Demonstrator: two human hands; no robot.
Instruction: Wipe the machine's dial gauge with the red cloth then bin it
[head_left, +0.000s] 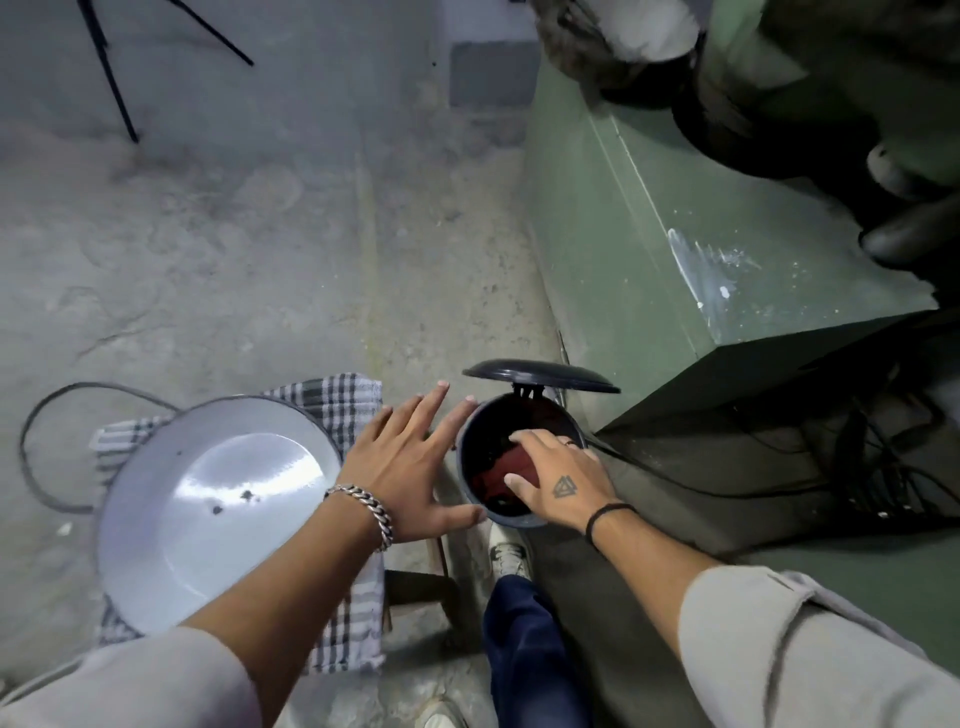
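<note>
A small dark round bin (470, 499) stands on the floor beside the green machine (623, 249), its lid (540, 375) tipped up at the back. The red cloth (511, 467) lies inside the bin. My right hand (563, 480) reaches over the bin's mouth with its fingers curled down onto the cloth. My left hand (410, 462) rests spread and flat against the bin's left side, holding nothing. The dial gauge is not in view.
A white enamel basin (208, 509) sits on a checked towel (343, 405) at the left, over a low stool. A black cable (47, 415) loops on the concrete floor. Black cables and a dark cover lie at the right. My shoe (509, 553) is just below the bin.
</note>
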